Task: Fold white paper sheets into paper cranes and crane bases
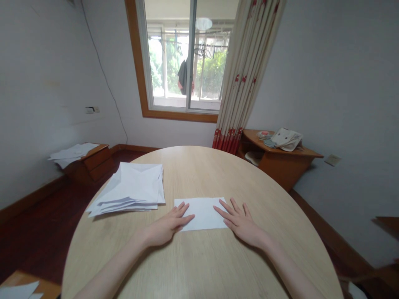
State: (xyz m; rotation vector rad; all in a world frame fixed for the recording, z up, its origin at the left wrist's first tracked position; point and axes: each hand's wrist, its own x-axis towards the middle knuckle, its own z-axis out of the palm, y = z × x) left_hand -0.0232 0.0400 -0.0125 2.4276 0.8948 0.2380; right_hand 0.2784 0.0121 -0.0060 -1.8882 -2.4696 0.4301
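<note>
A white rectangular sheet of paper (202, 214), perhaps folded, lies flat on the round wooden table (212, 265) in front of me. Over its left end rests my left hand (170, 224), fingers spread and thumb pointing inward across the paper. My right hand (240, 222) lies on the right end, its fingers fanned out, some on the paper and some past its edge. Neither hand grasps anything. To the left of my left hand, a loose stack of white paper sheets (134, 185) sits near the table's left edge, its layers uneven and creased.
A wooden cabinet (96, 164) with papers on top stands at the far left. Beyond the table at right is a corner desk (280, 166) carrying a cloth bag (287, 139). A curtain (246, 74) hangs by the window. More paper (21, 290) lies at lower left.
</note>
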